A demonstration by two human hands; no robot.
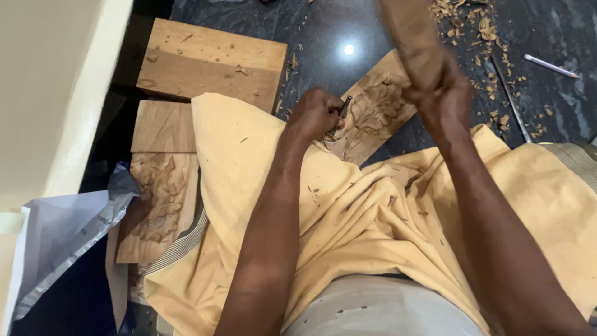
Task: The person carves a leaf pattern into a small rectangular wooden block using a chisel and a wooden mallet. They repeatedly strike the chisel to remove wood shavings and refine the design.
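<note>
Head view: left hand (316, 114) fingers clenched around a metal chisel (342, 111), tip on the carved wood panel (373, 112) just beyond the knuckles. Right hand (443, 93) gripped tight on a wooden mallet (413, 40), blurred, raised above the panel. Yellow cloth (348, 218) covers the lap below both wrists. Wood chips (479, 28) beyond the right fingers.

**Count of the things in view**

There are two hands: the left hand (316, 114) and the right hand (443, 87). There is one chisel (341, 111) and one wooden mallet (415, 38). The carved wooden panels are two (376, 112) (158, 202), and the plain wooden blocks are two (211, 62) (163, 126). One pencil (550, 65) and one thin metal rod (509, 96) lie on the floor. One yellow cloth (367, 218) and one plastic bag (68, 230) are present.
</note>
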